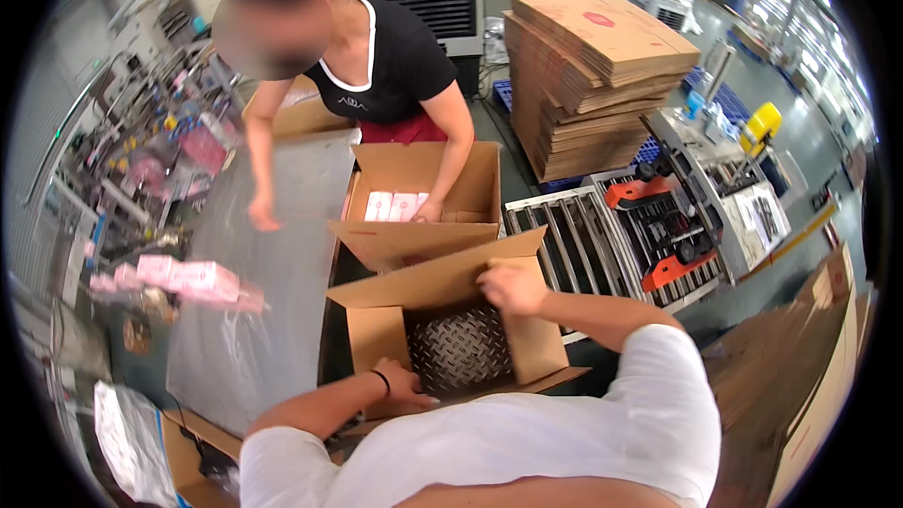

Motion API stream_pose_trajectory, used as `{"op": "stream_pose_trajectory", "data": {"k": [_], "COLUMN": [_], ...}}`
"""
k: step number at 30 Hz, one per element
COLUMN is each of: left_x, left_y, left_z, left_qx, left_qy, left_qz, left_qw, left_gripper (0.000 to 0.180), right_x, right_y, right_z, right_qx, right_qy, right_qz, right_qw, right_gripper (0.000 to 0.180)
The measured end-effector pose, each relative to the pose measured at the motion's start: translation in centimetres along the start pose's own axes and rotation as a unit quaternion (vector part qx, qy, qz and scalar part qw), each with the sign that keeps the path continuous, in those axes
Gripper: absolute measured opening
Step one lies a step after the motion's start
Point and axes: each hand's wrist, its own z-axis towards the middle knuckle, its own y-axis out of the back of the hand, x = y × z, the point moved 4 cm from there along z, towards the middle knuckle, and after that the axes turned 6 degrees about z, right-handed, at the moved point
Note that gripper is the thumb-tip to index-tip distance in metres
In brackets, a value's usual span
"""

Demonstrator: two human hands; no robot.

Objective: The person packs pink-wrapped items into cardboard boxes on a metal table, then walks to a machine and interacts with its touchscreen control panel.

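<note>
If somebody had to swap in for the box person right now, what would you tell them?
Left hand: pressing on the near flap of the open box.
Right hand: gripping the far flap at its top edge.
The box stands open with no bottom closed; the checkered metal plate shows through it. Nothing is packed in it.
A co-worker's box behind it already holds pink-and-white packs.
More packs lie on the table to the left; flat cartons are stacked behind.
</note>
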Motion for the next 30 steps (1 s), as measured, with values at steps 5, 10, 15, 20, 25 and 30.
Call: {"op": "stream_pose_trajectory", "data": {"k": [5,10,15,20,25,30], "left_x": [1.5,6.1,-1.4,10.9,17.5,10.3], "left_y": [-4.1,3.0,-0.5,-8.1,-12.9,-10.6], "left_z": [-2.3,-0.6,2.3,-0.5,1.2,10.3], "left_qx": [-0.008,-0.261,-0.555,-0.539,-0.504,-0.565], "left_qy": [-0.219,0.063,0.027,0.327,0.474,0.212], "left_qz": [-0.258,-0.014,0.103,-0.177,-0.275,-0.502], "left_qw": [0.941,0.963,0.825,0.756,0.667,0.62], "left_gripper": [0.064,0.048,0.068,0.067,0.063,0.067], "right_x": [-3.0,6.3,1.5,-10.4,-17.7,-19.3], "right_y": [-7.6,9.3,2.1,-6.5,-24.4,0.6], "right_z": [0.6,5.8,-8.9,-13.7,-19.6,-20.0], "right_qx": [0.387,-0.091,0.087,-0.288,-0.125,-0.072], "right_qy": [-0.091,0.233,0.129,-0.273,-0.579,-0.532], "right_qz": [-0.216,-0.085,-0.114,0.13,0.62,0.465], "right_qw": [0.892,0.964,0.981,0.908,0.515,0.704], "right_gripper": [0.036,0.045,0.079,0.053,0.088,0.028]}}
